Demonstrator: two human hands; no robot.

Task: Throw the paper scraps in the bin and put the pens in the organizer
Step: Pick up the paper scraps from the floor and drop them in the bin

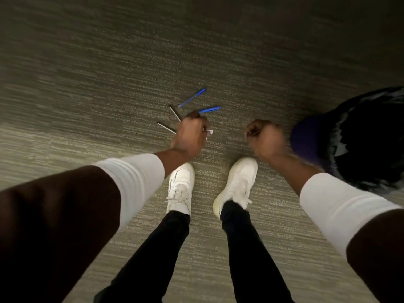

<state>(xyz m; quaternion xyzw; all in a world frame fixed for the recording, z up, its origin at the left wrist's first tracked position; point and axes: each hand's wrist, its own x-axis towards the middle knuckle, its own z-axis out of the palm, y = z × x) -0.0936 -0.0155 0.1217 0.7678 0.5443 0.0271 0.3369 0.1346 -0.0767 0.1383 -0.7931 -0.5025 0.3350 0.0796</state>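
Observation:
My left hand (190, 134) is closed around a fan of pens above the carpet. Two blue pens (192, 97) (209, 109) stick out away from me, and two thin dark pens (175, 113) (166, 127) point to the left. A small white bit (209, 132) shows at the fingers of that hand. My right hand (264, 138) is a closed fist beside the bin (306, 138). I cannot make out anything inside the fist, only a thin glint at the knuckles. The bin has a dark blue wall and a black liner, and motion blurs it.
Grey-beige carpet (109, 73) fills the view. My two feet in white sneakers (181, 184) (238, 182) stand just below the hands. No organizer or desk is in view.

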